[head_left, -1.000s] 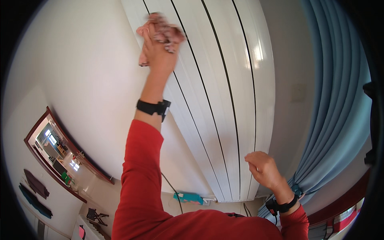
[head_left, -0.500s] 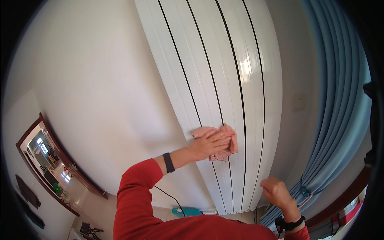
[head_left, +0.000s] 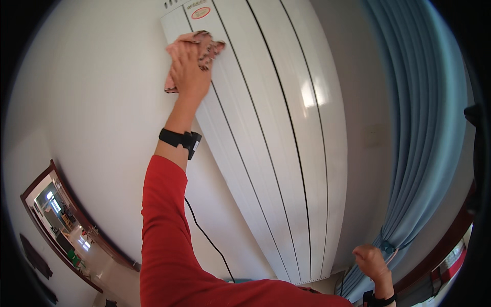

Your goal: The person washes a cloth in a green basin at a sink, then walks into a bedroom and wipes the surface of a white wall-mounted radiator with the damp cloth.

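My left hand [head_left: 189, 71] presses a pink cloth [head_left: 212, 50] with dark-edged patches against the upper left part of a tall white radiator [head_left: 266, 123]. The fingers lie over the cloth and hold it, and part of it hangs past the radiator's left edge. A small oval label with a red rim [head_left: 201, 13] sits just above the cloth. My left arm is stretched far up. Low on the right, my right hand [head_left: 372, 262] is closed in a loose fist beside the radiator, apart from it, with nothing visible in it.
A blue curtain [head_left: 422, 123], tied near its bottom, hangs at the right. A black cable [head_left: 207, 235] runs down the wall behind my left arm. At the far left is a doorway with a brown frame [head_left: 97, 233]. Dark clothing [head_left: 36, 256] hangs near it.
My left hand has carried the cloth from the radiator's lower middle up to its top left. My right hand is a little lower and further right. The view has shifted toward the radiator's top.
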`<move>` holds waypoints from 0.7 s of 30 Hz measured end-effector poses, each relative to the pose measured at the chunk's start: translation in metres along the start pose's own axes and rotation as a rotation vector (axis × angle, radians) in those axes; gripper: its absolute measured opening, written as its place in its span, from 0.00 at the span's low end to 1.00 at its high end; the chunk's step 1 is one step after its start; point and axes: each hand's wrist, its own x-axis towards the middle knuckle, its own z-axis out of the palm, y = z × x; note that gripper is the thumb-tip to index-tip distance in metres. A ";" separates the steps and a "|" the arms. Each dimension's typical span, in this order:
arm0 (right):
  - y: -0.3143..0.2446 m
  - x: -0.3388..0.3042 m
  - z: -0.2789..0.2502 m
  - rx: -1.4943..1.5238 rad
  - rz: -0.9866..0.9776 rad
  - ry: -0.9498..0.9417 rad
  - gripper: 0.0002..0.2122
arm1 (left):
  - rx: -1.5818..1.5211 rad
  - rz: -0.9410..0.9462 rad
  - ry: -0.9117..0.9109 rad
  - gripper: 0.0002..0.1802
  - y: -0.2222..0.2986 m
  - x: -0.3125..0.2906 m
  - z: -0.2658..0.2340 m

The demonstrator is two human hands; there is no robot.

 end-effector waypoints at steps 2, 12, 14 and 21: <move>0.004 -0.009 -0.005 0.014 0.034 -0.035 0.05 | -0.052 -0.089 0.066 0.34 0.006 0.025 0.004; 0.008 -0.029 -0.023 0.008 0.088 -0.127 0.06 | -0.135 0.081 0.092 0.28 0.126 0.022 0.020; 0.009 -0.026 -0.022 -0.007 0.083 -0.151 0.06 | -0.281 0.276 0.077 0.27 0.164 -0.002 0.021; 0.006 -0.021 -0.008 -0.135 0.004 -0.252 0.06 | -0.654 0.792 -0.197 0.27 0.247 -0.134 0.019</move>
